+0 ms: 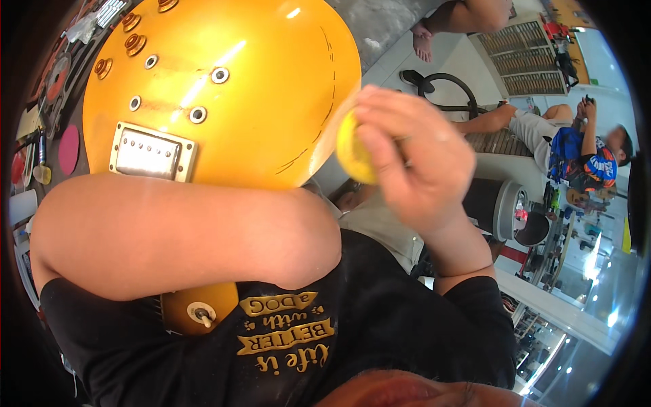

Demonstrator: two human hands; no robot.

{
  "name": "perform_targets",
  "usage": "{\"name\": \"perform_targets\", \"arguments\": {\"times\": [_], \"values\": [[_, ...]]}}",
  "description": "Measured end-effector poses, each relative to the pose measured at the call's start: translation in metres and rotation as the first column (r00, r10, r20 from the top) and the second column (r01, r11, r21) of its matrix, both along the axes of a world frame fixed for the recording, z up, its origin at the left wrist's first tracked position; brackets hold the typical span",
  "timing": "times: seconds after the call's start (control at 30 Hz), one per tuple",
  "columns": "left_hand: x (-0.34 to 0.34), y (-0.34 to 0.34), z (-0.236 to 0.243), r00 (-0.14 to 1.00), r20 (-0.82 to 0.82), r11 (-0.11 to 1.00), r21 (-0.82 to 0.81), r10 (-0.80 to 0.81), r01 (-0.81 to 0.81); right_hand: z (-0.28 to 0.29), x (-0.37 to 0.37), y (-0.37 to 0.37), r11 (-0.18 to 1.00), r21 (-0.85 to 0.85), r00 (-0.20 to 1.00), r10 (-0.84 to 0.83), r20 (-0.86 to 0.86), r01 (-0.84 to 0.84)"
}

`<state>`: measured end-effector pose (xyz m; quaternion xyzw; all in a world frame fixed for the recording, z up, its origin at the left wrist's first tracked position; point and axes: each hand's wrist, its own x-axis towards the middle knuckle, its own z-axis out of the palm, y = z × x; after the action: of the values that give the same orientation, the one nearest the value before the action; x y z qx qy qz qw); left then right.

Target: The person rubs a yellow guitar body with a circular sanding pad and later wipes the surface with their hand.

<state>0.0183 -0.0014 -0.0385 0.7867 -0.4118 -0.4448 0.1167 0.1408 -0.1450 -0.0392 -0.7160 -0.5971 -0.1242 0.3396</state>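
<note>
My right hand [413, 159] grips a yellow round pad [356, 148] beside the lower curved edge of a glossy yellow electric guitar body [298, 81]. The body has gold knobs [135, 44], several metal-rimmed holes [220, 74], a silver pickup [147, 150] and dashed dark marks along its curve. My bare left arm [183, 230] lies across the guitar, and its hand is out of sight. A toggle switch [201, 315] shows below that arm, near my black shirt.
Tools [42, 163] and a pink disc [68, 149] lie at left. Another person's bare foot [422, 44] is at top. A seated person [590, 152] holds a small dark object at right, near a black hose [451, 88] and a dark cylindrical machine [502, 210].
</note>
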Motion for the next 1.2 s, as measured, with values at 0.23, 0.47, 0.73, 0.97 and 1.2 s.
{"name": "perform_targets", "arguments": {"times": [0.23,0.47,0.73,0.97,1.2], "values": [[-0.001,-0.001,0.002,1.0,0.018,1.0,-0.011,0.0,0.0,-0.008,-0.01,-0.001,0.997,-0.046,0.998,0.059,0.012,-0.058],[0.006,0.001,0.007,0.999,-0.018,1.0,-0.007,0.027,-0.027,-0.004,-0.01,-0.002,0.996,-0.084,0.999,0.034,0.024,-0.032],[0.004,0.003,0.008,1.0,-0.008,1.0,0.007,0.028,-0.028,-0.004,-0.013,0.002,0.995,-0.07,0.997,0.076,0.005,-0.075],[0.009,0.003,0.009,0.999,-0.037,0.999,0.01,0.031,-0.031,-0.016,0.0,0.003,0.999,0.004,0.999,0.052,0.013,-0.052],[0.004,0.003,0.004,1.0,-0.017,1.0,0.004,0.01,-0.01,-0.021,0.008,0.004,0.999,0.016,0.996,0.033,0.082,-0.034]]}}
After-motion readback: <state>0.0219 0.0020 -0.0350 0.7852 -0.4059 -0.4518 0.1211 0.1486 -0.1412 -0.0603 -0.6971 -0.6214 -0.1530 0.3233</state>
